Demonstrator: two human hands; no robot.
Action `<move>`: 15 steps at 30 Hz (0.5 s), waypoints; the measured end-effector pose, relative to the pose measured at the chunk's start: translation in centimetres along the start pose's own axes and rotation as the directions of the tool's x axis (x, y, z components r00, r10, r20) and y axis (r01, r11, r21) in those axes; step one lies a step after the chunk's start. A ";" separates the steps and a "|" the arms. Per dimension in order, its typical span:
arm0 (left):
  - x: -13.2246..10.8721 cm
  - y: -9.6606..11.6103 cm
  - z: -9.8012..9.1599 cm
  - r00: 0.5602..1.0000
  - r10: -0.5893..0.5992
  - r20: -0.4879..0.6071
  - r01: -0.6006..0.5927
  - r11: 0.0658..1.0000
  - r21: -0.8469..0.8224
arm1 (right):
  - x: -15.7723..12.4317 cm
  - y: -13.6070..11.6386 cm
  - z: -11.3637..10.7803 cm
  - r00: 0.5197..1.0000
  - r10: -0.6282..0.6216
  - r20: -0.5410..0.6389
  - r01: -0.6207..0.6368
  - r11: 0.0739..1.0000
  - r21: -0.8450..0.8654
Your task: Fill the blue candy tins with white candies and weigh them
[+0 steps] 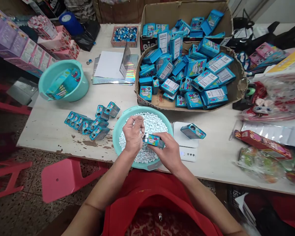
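Note:
My right hand (168, 151) grips a small blue candy box (154, 140) lying on its side over a teal bowl (116, 132) full of white candies (152, 124). My left hand (134, 134) is closed in a pinch on some white candies right at the box's open end. Both hands hover over the bowl at the table's near edge. Another small blue box (193, 131) lies on a white scale (186, 144) just right of the bowl.
Several filled blue boxes (88, 121) lie left of the bowl. A second teal bowl (49, 77) holds a few boxes. A big cardboard tray (238, 88) of blue boxes sits behind. Holographic sheets (113, 67), toy bags (272, 98) and pink stools (64, 177) surround the table.

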State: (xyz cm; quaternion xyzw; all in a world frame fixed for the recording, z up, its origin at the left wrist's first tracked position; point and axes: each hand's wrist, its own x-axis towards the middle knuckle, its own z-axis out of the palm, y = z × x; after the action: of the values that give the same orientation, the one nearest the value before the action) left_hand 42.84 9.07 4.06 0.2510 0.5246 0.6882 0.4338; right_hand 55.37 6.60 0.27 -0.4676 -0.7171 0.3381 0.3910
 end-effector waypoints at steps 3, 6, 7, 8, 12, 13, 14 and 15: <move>0.0 0.2 0.1 1.000 0.028 0.011 -0.028 0.999 -0.016 | -0.2 0.3 -0.1 0.999 0.012 -0.036 -0.011 1.000 0.027; 0.1 0.0 -0.1 1.000 0.012 0.025 -0.011 1.000 -0.007 | -0.3 0.6 -0.1 0.999 0.021 -0.037 -0.019 0.999 0.039; 0.1 -0.2 -0.2 1.000 0.013 0.025 -0.013 1.000 -0.006 | -0.3 0.7 0.0 0.999 0.022 -0.034 -0.020 0.999 0.040; 0.1 -0.4 -0.2 1.000 0.014 0.026 -0.014 1.000 -0.007 | -0.3 0.7 0.1 0.999 0.021 -0.029 -0.020 0.999 0.042; -0.1 -0.7 0.2 0.998 -0.040 0.052 0.040 0.999 -0.011 | 0.0 1.2 0.8 0.999 0.034 -0.013 -0.033 0.997 0.070; -0.2 -0.4 0.3 0.996 -0.064 0.063 0.065 0.998 -0.017 | 0.1 1.3 0.9 0.999 0.039 -0.010 -0.038 0.995 0.089; -0.3 0.1 0.4 0.993 -0.087 0.077 0.089 0.996 -0.028 | 0.1 1.4 1.0 0.999 0.046 -0.011 -0.044 0.993 0.114; -0.3 0.7 0.4 0.990 -0.103 0.092 0.108 0.993 -0.047 | 0.0 1.5 1.1 0.999 0.051 -0.016 -0.048 0.989 0.142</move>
State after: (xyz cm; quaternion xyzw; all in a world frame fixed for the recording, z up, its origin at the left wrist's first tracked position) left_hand 43.09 8.99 4.84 0.2419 0.4992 0.6659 0.4988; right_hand 55.04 7.03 -1.49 -0.4597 -0.6756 0.3931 0.4215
